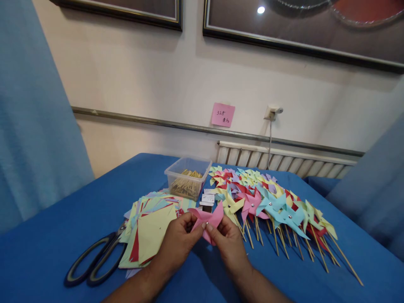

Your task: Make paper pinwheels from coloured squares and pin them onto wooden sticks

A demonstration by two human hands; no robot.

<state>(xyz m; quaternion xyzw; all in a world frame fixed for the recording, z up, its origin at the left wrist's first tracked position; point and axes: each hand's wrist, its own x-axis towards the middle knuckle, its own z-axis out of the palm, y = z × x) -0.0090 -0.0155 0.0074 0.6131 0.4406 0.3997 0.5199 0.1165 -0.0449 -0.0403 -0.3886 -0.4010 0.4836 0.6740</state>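
Note:
Between my two hands is a pink paper pinwheel (215,217), its blades folded in to the middle. My left hand (180,237) grips its left side, and my right hand (229,240) grips the right side. Both thumbs press close to a small shiny pin at the centre. No stick shows on this pinwheel; its back is hidden. Just beyond my hands lies a small open box (207,198). A stack of coloured paper squares (154,227) lies beside my left hand.
Scissors (94,259) lie at the left, blades under the paper. Behind the stack stands a clear plastic box (184,179) of short sticks. Many finished pinwheels on sticks (270,204) cover the right side of the blue-covered table (38,248). A wall with a radiator (277,158) stands behind.

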